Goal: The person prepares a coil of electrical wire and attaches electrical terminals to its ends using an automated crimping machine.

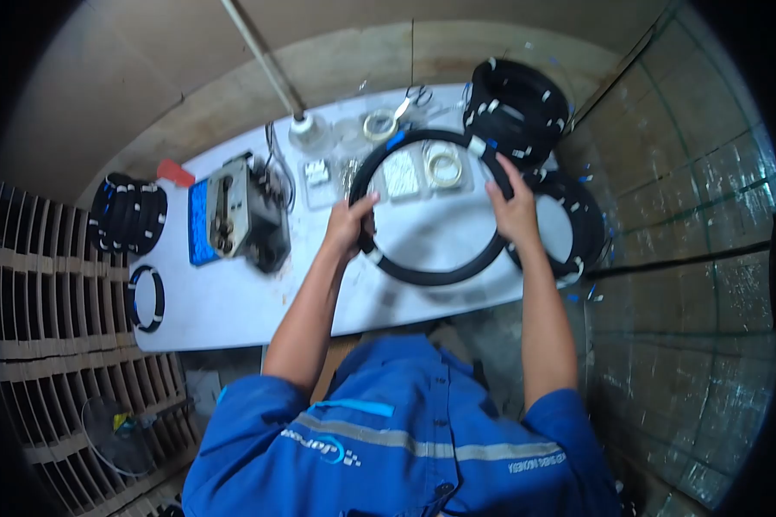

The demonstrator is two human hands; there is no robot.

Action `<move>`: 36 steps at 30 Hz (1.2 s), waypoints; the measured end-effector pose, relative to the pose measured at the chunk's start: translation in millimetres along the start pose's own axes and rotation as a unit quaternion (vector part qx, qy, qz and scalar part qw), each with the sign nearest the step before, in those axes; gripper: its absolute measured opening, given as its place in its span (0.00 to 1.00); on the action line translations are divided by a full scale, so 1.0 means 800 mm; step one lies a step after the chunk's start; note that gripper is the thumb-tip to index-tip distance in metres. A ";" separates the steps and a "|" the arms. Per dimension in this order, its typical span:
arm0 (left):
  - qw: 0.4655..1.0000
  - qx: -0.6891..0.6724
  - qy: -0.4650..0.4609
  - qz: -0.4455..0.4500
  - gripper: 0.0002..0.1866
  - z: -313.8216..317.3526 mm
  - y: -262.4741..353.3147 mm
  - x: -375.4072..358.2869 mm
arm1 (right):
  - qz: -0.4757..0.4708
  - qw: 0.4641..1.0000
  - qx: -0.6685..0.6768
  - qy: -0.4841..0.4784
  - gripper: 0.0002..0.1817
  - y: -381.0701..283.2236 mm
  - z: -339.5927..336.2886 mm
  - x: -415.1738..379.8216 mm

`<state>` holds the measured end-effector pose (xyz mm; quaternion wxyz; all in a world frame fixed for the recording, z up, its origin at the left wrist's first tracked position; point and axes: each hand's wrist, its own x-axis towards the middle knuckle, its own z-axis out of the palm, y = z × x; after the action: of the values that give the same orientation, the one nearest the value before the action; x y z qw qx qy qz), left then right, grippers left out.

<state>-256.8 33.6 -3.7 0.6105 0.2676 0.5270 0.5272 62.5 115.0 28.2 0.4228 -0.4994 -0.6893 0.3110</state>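
Both my hands hold a large black ring (440, 277), a coil of hose or tubing by its look, bound with pieces of white and blue tape. My left hand (348, 227) is closed round its left side. On the opposite side, my right hand (516, 210) grips the upper right part, with the thumb inside the ring and the fingers outside. The ring is held above the white table (323, 297). Through it and behind it appear plastic trays (402, 176) with small white parts and a roll of tape (444, 170).
A metal bench machine (233, 207) stands on a blue mat (200, 226) at left. Stacked black rings (519, 103) are at back right, more rings (129, 214) at left. Scissors (419, 96), a tape roll (379, 126) and a white pole (263, 56) are at the back. Wrapped cartons (672, 345) line the right.
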 end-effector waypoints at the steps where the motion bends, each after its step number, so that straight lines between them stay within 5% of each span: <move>1: 0.999 -0.038 0.009 -0.024 0.19 -0.002 0.009 -0.007 | 0.063 0.998 -0.015 -0.007 0.30 -0.012 0.007 -0.001; 4: 0.996 -0.085 0.003 -0.010 0.16 -0.012 0.017 -0.026 | 0.130 0.990 -0.035 -0.038 0.32 -0.040 0.016 -0.009; 6: 0.996 -0.088 0.007 0.000 0.15 -0.020 0.022 -0.041 | -0.070 0.984 -0.137 0.086 0.36 -0.037 0.025 -0.028; 10: 0.991 -0.135 0.010 0.004 0.17 -0.041 0.026 -0.066 | -0.056 0.953 -0.111 0.276 0.46 -0.032 0.044 -0.125; 11: 0.988 -0.153 0.011 -0.001 0.18 -0.049 0.021 -0.068 | 0.060 0.959 -0.064 0.271 0.49 -0.031 0.051 -0.155; 13: 0.985 -0.170 0.000 -0.007 0.18 -0.053 0.019 -0.082 | 0.131 0.939 0.183 0.261 0.46 0.027 0.085 -0.193; 15: 0.981 -0.193 0.005 -0.023 0.18 -0.055 0.006 -0.091 | 0.303 0.854 0.413 0.087 0.42 0.019 0.077 -0.222; 17: 0.980 -0.195 0.006 -0.039 0.17 -0.055 -0.010 -0.102 | 0.272 0.800 0.534 0.040 0.38 0.011 0.089 -0.239; 19: 0.981 -0.181 0.009 -0.064 0.16 -0.055 -0.024 -0.108 | 0.250 0.754 0.604 0.072 0.21 -0.027 0.093 -0.236; 21: 0.980 -0.180 0.015 -0.082 0.16 -0.051 -0.037 -0.110 | 0.257 0.815 0.508 0.111 0.13 -0.019 0.100 -0.236; 36: 0.999 0.026 0.022 -0.028 0.19 -0.055 -0.092 -0.059 | 0.188 0.872 0.394 0.222 0.20 0.050 0.139 -0.279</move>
<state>-265.9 -42.4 -65.0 0.6065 0.2567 0.5608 0.5017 12.3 -85.7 -116.2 0.6598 -0.4680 -0.2906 0.5110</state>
